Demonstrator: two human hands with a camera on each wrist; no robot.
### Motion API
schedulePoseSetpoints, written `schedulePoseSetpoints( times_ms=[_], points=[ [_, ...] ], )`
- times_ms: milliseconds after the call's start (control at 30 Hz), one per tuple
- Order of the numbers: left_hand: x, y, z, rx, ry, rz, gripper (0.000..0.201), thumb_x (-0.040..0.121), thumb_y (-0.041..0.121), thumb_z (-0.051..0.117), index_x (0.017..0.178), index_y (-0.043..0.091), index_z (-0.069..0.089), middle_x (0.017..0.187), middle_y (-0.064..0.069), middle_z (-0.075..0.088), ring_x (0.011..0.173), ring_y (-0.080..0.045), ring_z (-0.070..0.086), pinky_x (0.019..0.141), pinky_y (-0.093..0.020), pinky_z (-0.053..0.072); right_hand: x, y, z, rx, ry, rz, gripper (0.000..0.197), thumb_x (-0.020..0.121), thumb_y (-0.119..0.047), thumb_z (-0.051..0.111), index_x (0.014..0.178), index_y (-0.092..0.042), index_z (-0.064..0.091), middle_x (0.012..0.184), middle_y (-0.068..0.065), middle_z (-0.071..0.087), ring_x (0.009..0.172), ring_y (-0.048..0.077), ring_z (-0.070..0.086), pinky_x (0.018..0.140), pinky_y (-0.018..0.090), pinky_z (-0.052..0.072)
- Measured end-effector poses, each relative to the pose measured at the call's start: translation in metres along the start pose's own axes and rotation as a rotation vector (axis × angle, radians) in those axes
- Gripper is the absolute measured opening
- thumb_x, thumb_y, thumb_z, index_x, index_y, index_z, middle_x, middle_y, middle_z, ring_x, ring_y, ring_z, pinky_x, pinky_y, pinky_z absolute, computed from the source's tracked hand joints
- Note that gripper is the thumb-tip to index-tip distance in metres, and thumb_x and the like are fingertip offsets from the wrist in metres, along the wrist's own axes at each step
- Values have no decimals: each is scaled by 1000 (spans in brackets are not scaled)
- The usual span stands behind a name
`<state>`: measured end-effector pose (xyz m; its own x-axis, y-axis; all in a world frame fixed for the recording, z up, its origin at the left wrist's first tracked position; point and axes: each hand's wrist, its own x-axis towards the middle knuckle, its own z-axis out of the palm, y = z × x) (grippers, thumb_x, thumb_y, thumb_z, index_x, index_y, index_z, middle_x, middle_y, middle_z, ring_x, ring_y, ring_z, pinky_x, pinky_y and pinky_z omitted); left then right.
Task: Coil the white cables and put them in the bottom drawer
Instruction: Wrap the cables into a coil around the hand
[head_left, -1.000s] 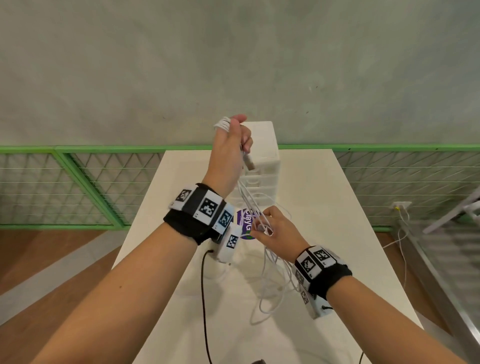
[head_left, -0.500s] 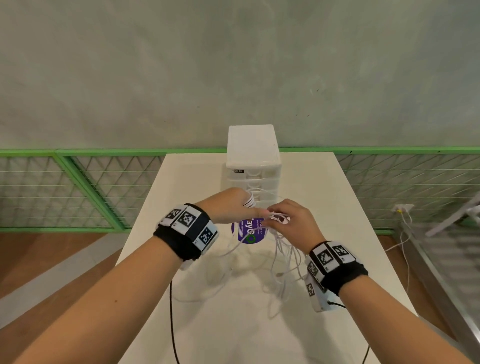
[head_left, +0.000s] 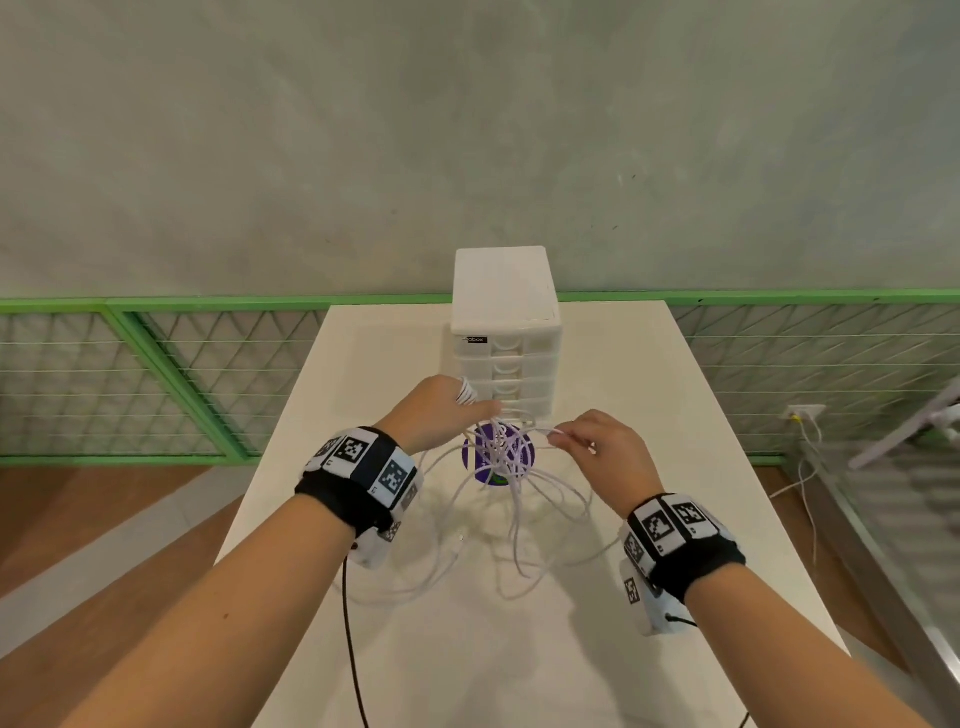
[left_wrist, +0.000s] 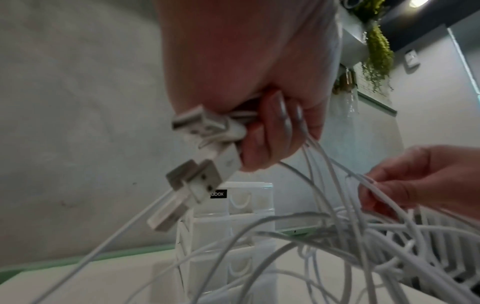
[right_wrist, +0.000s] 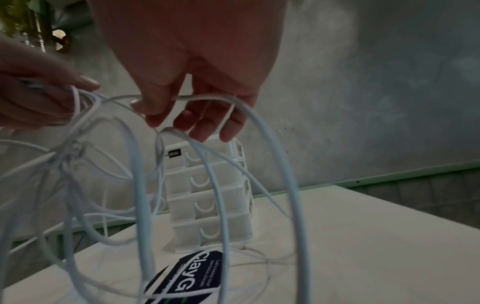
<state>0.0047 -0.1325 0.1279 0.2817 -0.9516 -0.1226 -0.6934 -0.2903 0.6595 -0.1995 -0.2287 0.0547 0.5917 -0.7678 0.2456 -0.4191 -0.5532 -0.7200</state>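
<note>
A tangle of white cables (head_left: 511, 499) hangs from both hands over the white table (head_left: 649, 405). My left hand (head_left: 441, 410) grips a bunch of them, with turns wound round a finger; in the left wrist view its fingers (left_wrist: 270, 139) clamp several USB plugs (left_wrist: 205, 135). My right hand (head_left: 602, 452) pinches a single strand (right_wrist: 213, 98) between thumb and fingers, a little right of the left hand. The white drawer unit (head_left: 506, 332) stands just behind the hands, all drawers closed, the bottom drawer (right_wrist: 211, 234) plain in the right wrist view.
A round purple sticker (head_left: 497, 460) lies on the table under the cables. Black wrist-camera leads (head_left: 353, 644) trail toward me. A green mesh railing (head_left: 171, 374) runs behind the table against a grey wall. A wall socket with a cable (head_left: 804, 415) sits at right.
My left hand dropped from high above the drawer unit to table level beside the right hand. The right hand then drew its strand away to the right, spreading the loops.
</note>
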Motion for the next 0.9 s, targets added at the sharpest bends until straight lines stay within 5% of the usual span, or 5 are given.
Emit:
schedulePoseSetpoints(
  times_ms=[167, 400, 500, 700, 900],
  points=[
    [1, -12, -12, -57, 99, -52, 51, 88, 25, 62, 55, 15, 24, 56, -1, 29, 52, -15, 30, 52, -27, 26, -2, 23, -9, -264, 73, 252, 23, 89, -35, 55, 100, -23, 71, 96, 5, 61, 88, 24, 60, 76, 32, 46],
    [-1, -8, -10, -135, 113, -71, 41, 90, 23, 60, 60, 8, 36, 56, -4, 32, 42, -9, 32, 41, -14, 28, -5, 34, -4, -420, -190, 493, 23, 92, -36, 49, 93, -25, 70, 99, 7, 66, 97, 29, 61, 76, 32, 45],
    [-2, -5, -7, -230, 110, -89, 44, 90, 21, 60, 56, 11, 34, 51, 0, 33, 29, -5, 30, 34, -11, 25, 0, 23, -5, -202, -92, 233, 38, 86, -14, 44, 120, -14, 61, 124, 12, 54, 115, 28, 49, 97, 28, 36],
    [-5, 4, -3, -202, 97, -42, 40, 86, 24, 65, 56, 14, 41, 53, 1, 39, 46, -8, 35, 46, -17, 27, 12, -49, -15, -43, 342, -320, 32, 78, -10, 42, 101, -10, 65, 100, 6, 57, 102, 15, 47, 91, 20, 34],
    [-11, 7, -4, -353, 151, -54, 36, 84, 16, 68, 55, 15, 46, 46, 4, 39, 28, -2, 35, 33, -10, 26, 14, -42, 4, -187, 278, -320, 23, 82, -20, 47, 86, -22, 70, 86, -4, 64, 94, 16, 50, 80, 33, 41]
  ],
)
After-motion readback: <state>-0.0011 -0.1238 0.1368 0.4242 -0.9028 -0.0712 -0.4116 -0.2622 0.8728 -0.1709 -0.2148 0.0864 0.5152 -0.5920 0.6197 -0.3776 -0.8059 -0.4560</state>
